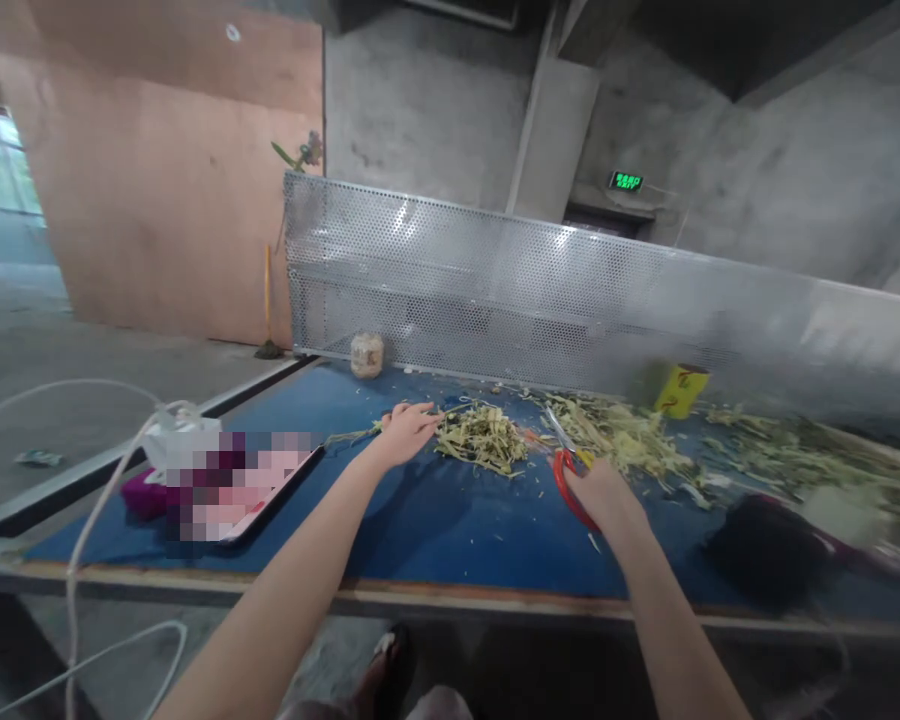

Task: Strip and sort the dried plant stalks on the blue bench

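My left hand [409, 432] is closed around a few thin, dried-looking plant stems [352, 436], whose ends stick out to its left. Just right of its fingertips lies a heap of short cut stem pieces [484, 438], pale green to straw-coloured. In my right hand [604, 490] is a pair of scissors [570, 475] with red handles, its blades pointing away and up to the left. Beyond the scissors spreads a looser pile of leafy plant material [622, 430]. The fingers of my left hand partly hide the stems it holds.
The blue tabletop [450, 540] backs onto a perforated metal panel [450, 280]. A whitish jar-like object [367, 356] and a yellow box [682, 390] stand near it. At left lie a pixelated tray-like object [270, 490] and a white cable [105, 500]; a dark blurred object [765, 550] is at right.
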Demonstrator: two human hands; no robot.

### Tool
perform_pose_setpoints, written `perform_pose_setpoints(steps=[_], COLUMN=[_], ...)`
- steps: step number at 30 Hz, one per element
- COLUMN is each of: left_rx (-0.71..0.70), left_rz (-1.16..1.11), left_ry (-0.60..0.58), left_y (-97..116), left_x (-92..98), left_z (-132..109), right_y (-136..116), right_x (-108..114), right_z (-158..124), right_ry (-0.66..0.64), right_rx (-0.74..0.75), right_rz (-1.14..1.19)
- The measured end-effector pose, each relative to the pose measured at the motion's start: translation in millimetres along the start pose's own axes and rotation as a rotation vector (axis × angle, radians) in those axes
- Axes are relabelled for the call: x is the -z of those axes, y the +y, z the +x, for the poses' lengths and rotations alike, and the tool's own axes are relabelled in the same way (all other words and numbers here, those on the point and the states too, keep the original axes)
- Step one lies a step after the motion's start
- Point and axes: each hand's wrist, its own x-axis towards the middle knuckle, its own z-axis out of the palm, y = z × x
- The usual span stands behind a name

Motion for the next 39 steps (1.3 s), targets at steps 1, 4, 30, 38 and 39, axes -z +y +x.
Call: perform_pose_setpoints(steps=[1,4,30,38,39], left_rx=[0.016,0.102,-0.1,-0.087,-0.075], left_rz=[0.034,0.135,-0.12,-0.583,-0.725], left_ry=[0.016,0.126,0.01,0.044,0.029], left_y=[0,-4,13,4,5], left_x=[1.7,12.3,23.1,3.8,3.0], left_z=[0,-1,-12,-1,0], right_y=[3,3,-148,-168,-169], right_x=[0,-4,6,34,34], right_z=[2,4,8,17,20], right_ry=[-0.02,-0.033,0.054,-0.331,-0.433], right_rx=[-0.039,-0.064,0.903,0.886,0.88], right_rz=[-0.076,-0.241,-0.243,0.319,0.462])
